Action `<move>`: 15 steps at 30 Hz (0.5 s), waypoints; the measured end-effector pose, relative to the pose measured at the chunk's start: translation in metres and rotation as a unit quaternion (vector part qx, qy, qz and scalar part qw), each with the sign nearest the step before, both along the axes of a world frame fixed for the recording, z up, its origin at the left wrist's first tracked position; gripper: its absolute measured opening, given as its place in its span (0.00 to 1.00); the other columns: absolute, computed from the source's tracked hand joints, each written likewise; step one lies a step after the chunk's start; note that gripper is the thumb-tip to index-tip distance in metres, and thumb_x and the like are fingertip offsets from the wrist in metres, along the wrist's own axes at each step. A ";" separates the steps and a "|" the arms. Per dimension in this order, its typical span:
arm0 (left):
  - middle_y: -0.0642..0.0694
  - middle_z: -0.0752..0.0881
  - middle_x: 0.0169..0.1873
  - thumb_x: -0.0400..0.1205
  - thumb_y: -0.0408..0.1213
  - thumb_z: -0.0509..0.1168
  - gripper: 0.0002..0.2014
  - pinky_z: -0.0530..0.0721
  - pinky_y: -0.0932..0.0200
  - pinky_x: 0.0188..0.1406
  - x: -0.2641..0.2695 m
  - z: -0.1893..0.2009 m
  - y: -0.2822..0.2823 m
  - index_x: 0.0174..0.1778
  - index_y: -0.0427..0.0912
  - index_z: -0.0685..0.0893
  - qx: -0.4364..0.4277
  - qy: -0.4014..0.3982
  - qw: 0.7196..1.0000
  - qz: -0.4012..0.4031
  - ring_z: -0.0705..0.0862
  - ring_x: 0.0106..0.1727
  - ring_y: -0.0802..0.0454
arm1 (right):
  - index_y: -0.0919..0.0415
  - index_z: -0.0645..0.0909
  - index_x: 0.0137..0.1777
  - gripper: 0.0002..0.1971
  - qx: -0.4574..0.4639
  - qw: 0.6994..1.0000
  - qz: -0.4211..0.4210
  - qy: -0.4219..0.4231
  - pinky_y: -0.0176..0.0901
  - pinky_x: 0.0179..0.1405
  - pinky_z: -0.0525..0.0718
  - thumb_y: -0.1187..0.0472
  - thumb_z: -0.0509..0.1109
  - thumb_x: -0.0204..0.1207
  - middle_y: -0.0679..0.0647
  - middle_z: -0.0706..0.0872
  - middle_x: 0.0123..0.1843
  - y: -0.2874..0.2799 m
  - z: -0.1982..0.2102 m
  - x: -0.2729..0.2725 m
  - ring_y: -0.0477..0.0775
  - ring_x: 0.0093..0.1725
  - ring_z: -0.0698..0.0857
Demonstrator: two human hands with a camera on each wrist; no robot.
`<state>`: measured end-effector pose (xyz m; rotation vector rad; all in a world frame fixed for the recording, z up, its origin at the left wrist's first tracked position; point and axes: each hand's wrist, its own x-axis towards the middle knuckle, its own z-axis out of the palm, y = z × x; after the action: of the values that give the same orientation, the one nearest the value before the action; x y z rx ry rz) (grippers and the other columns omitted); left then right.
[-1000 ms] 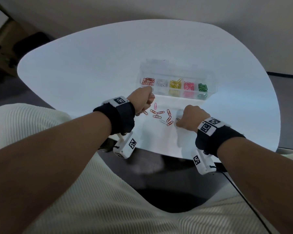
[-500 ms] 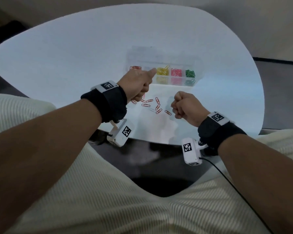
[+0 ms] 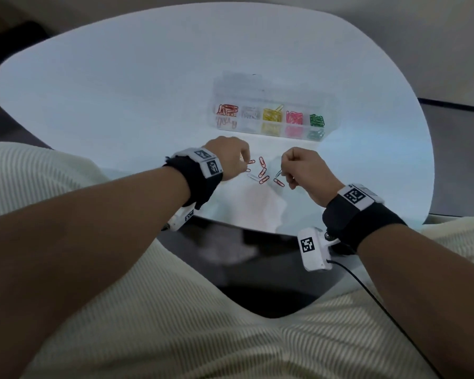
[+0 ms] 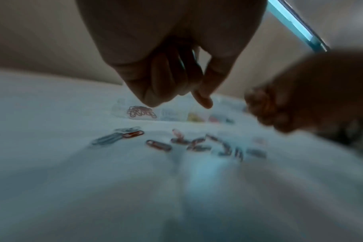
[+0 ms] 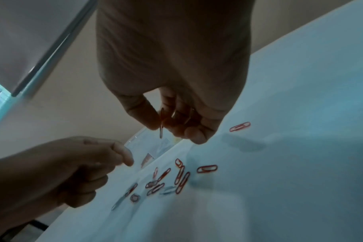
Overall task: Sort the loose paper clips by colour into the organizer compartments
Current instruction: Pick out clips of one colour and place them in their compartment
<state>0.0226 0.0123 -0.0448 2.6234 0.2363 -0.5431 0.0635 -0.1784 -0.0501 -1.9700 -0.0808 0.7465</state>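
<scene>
Right hand [image 5: 172,101]: thumb and fingers were pinched on a clip [image 5: 161,124] hanging edge-on, lifted above the table [image 3: 121,86]; other clips seemed tucked in the curled fingers (too dim to count).
Left hand [image 3: 227,160]: fingers were curled down over the left end of the loose clips [image 3: 263,173], holding nothing that the wrist view showed.
Loose clips: mostly red with a few pale ones, lying at frame centre between the hands.
Organizer [image 3: 271,116]: stood open just above the clips in the head view; red sat in its leftmost compartment, then pale, yellow, pink, green.
Technique: probably best to carry the held clip low over the matching compartment and let go only inside its walls.
</scene>
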 end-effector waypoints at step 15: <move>0.42 0.87 0.47 0.79 0.41 0.62 0.10 0.77 0.57 0.40 -0.003 -0.016 -0.008 0.51 0.43 0.85 0.133 0.033 0.979 -0.151 0.85 0.47 0.41 | 0.58 0.88 0.49 0.09 -0.277 0.937 0.135 -0.164 0.43 0.48 0.83 0.56 0.78 0.72 0.53 0.89 0.47 0.003 -0.020 -0.007 0.54 0.50 0.86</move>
<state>0.0195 0.0045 -0.0610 2.9253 -0.0794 -0.7470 0.0568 -0.1757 -0.0698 -2.6527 -0.3840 0.6500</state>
